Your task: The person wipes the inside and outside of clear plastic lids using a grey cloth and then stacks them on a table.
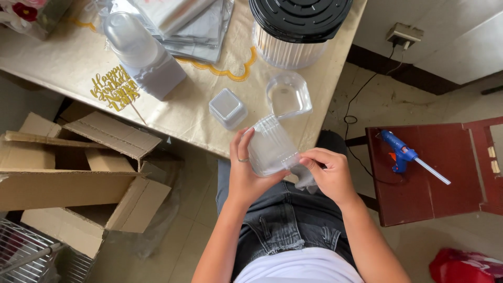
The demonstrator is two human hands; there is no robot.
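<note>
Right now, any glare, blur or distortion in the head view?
Head view: even daylight, soft shadows, mostly sharp. Pale sheen on the table; the clear ribbed container between left hand and right hand is see-through, so its edges are faint. Wide-angle bending at the frame edges.

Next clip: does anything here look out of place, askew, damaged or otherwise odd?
Little stands out. The blue glue gun lies on its side on a dark red chair instead of the table. Opened cardboard boxes sprawl on the floor. Both hands hold a clear ribbed plastic container that looks intact.
</note>
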